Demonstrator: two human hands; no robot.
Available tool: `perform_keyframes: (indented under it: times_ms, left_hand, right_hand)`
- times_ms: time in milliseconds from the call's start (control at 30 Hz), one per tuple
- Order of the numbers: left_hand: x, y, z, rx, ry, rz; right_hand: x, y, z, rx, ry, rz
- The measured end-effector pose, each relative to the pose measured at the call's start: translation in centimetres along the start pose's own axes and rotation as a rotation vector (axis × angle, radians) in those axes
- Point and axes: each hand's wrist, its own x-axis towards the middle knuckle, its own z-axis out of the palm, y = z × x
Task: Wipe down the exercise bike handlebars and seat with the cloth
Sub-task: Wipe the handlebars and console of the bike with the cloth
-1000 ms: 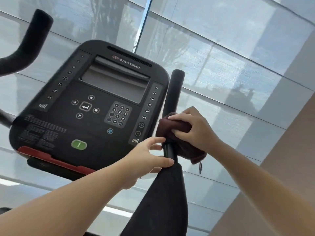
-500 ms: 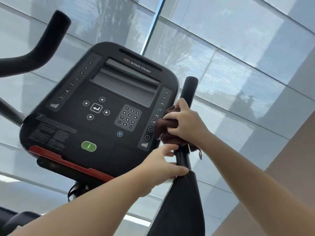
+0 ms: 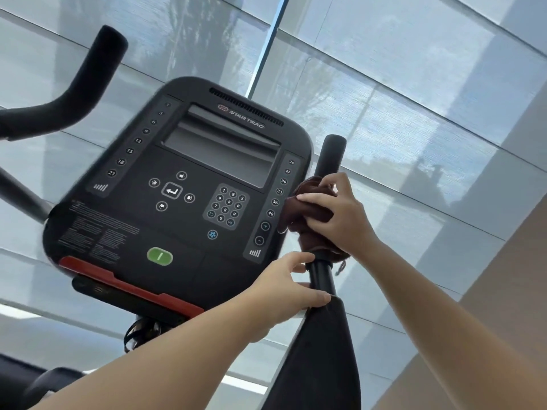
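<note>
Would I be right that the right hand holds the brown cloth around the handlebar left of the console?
Not quite: the head view shows the right hand holding the brown cloth around the handlebar right of the console, not left.

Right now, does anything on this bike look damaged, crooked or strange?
Nothing stands out. The brown cloth is wrapped round the right handlebar, and the console looks intact; its tilt seems to come from the camera.
</note>
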Motion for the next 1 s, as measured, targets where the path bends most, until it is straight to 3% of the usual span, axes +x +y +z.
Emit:
perform_keyframes:
  times_ms: [100, 167, 300, 367, 500, 700, 767, 900, 1000]
  left_hand:
    - [-0.1, 0.1, -0.1, 0.016, -0.002, 0.009]
    - [-0.2, 0.1, 0.0, 0.016, -0.007, 0.01]
    - [-0.4, 0.0, 0.1, 0.05, 0.002, 0.0]
    - [-0.4, 0.1, -0.1, 0.07, -0.002, -0.003]
    - [-0.5, 0.2, -0.1, 0.14, 0.008, 0.001]
    - [-0.4, 0.3, -0.1, 0.207, 0.032, 0.003]
    - [-0.5, 0.2, -0.1, 0.197, 0.036, 0.003]
    - [-0.7, 0.0, 0.0, 0.208, 0.041, -0.008]
    - [-0.8, 0.2, 0.2, 0.201, 0.041, -0.009]
  right_hand:
    - [-1.4, 0.5, -0.8, 0.154, -0.115, 0.059]
    - [-2.1, 0.8, -1.5, 0.196, -0.077, 0.073]
    - [-0.4, 1.9, -1.2, 0.289, 0.44, 0.25]
    - [1.1, 1.8, -0.4, 0.37, 0.583, 0.338]
    - [0.2, 2.0, 1.6, 0.501, 0.549, 0.369]
    - [-5.9, 2.3, 2.4, 0.564, 0.286, 0.277]
    - [-5.3, 2.4, 2.3, 0.478, 0.335, 0.254]
    - [-0.8, 2.8, 1.4, 0.406, 0.648, 0.237]
    - [1.9, 3.3, 1.6, 0.348, 0.662, 0.209]
